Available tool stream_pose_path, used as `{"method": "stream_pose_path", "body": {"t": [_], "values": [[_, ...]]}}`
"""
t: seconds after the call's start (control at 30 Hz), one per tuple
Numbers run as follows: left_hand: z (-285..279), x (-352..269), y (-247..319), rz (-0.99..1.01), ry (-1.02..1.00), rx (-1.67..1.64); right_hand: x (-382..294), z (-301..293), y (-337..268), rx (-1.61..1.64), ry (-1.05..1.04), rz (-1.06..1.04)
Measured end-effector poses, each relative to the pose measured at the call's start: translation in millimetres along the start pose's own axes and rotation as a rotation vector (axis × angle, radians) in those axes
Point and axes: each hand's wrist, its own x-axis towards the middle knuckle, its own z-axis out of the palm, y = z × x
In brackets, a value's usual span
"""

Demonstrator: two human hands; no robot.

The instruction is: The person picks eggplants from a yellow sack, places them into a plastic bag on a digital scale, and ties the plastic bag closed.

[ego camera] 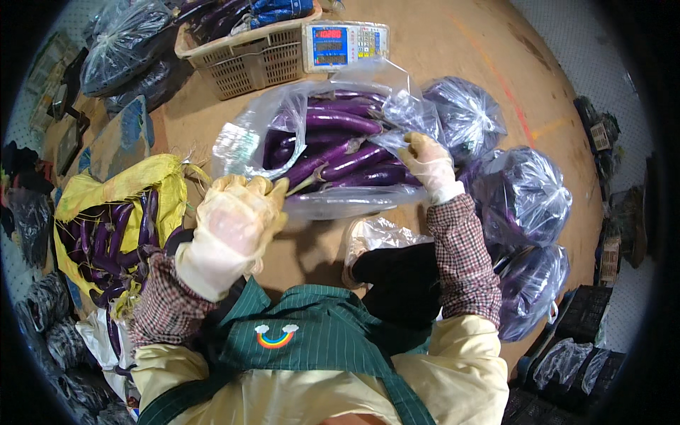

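A large clear plastic bag (340, 204) lies with its mouth spread wide, filled with long purple eggplants (345, 121). My gloved left hand (234, 223) is at the bag's near left edge, fingers curled, beside an eggplant's stem; whether it grips the stem or the plastic is hidden. On the bag's right side, my gloved right hand (427, 159) has its fingers bent onto the plastic edge, pinching it. Beyond the bag stands a digital scale display (345, 47) with lit red digits.
Several tied bags of eggplants (523, 196) line the right. A yellow woven sack (122, 178) spills eggplants at left. A plastic crate (249, 64) stands at the back, near dark tied bags (125, 50). Black crates (584, 313) sit at lower right.
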Motion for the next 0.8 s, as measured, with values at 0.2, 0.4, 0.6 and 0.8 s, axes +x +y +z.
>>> {"method": "stream_pose_path", "body": {"t": [0.2,0.4,0.6,0.8], "values": [[-21.8,31.7,5.7,-0.296,0.319,-0.107,21.6,29.2,-22.0,-0.435,0.058,-0.083],[-8.1,45.7,13.6,-0.539,0.116,-0.027,54.3,73.9,-17.9,-0.823,0.076,-0.103],[66.7,56.7,-17.0,-0.695,-0.121,0.229,69.6,71.0,44.2,-0.523,-0.223,0.175],[105.8,30.0,-73.9,-0.689,0.048,-0.18,10.7,8.4,153.4,0.257,0.336,0.697]]}}
